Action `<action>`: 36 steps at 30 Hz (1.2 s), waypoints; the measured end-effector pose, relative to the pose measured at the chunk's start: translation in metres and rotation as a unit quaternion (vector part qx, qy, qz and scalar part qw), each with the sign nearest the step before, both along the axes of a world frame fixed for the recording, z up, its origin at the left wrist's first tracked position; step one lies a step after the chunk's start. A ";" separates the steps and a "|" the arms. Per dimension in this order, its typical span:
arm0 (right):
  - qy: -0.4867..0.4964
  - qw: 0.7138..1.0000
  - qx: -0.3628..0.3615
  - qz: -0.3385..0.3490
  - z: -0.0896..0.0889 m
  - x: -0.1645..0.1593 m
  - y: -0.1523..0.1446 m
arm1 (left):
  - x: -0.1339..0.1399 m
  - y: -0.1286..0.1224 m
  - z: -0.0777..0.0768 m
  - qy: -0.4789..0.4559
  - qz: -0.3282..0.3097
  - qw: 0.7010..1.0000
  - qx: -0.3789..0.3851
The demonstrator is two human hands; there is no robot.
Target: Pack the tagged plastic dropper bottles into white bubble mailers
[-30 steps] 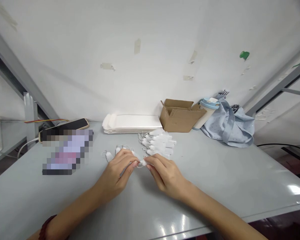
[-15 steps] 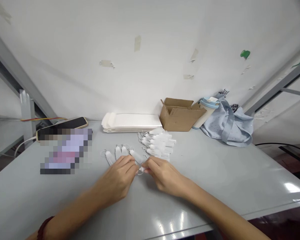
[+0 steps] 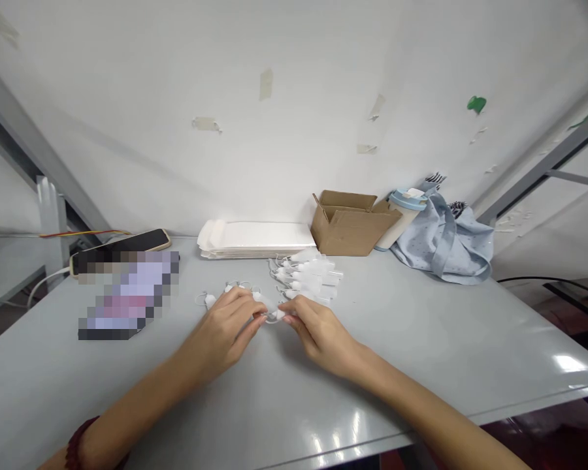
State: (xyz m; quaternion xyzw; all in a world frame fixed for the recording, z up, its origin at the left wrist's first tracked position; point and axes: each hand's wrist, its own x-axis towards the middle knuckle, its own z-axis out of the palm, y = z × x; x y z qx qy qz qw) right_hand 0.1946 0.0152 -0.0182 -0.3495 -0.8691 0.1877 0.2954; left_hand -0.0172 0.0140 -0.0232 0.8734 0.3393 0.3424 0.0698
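White pieces (image 3: 210,301) beside the left hand (image 3: 231,324), whose thumb and fingertips are pinched, apparently on the thin cord (image 3: 271,322). Small white cap (image 3: 277,314) sits between the hands, pinched in right hand (image 3: 321,333) fingertips. Keep cap steady, cord untwisted, tug gently. Similar pile (image 3: 316,275) just beyond.

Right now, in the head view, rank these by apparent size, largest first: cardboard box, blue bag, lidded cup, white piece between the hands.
1. Blue bag
2. Cardboard box
3. Lidded cup, partly hidden
4. White piece, partly covered
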 end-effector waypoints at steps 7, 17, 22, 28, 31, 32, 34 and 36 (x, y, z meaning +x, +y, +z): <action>0.013 0.999 0.014 0.048 -0.006 -0.001 -0.003 | 0.007 -0.011 -0.008 -0.014 -0.036 0.999 -0.006; 0.049 0.997 0.011 0.052 -0.007 -0.003 -0.004 | 0.008 -0.012 -0.007 -0.056 -0.035 0.998 -0.011; 0.032 0.999 0.006 0.039 -0.004 -0.002 -0.001 | -0.002 -0.002 0.002 -0.075 0.015 0.994 -0.080; -0.033 0.996 0.075 -0.026 -0.005 0.005 0.012 | -0.032 0.020 0.010 -0.110 0.168 0.957 -0.209; -0.074 0.987 0.127 -0.058 -0.008 0.010 0.019 | -0.038 0.028 0.011 -0.101 0.172 0.947 -0.252; -0.089 0.984 0.139 -0.069 -0.008 0.011 0.021 | -0.038 0.029 0.011 -0.095 0.172 0.945 -0.262; -0.121 0.977 0.153 -0.087 -0.009 0.014 0.023 | -0.035 0.030 0.008 -0.079 0.174 0.944 -0.268; -0.154 0.968 0.172 -0.095 -0.008 0.015 0.023 | -0.032 0.029 0.003 -0.068 0.181 0.946 -0.262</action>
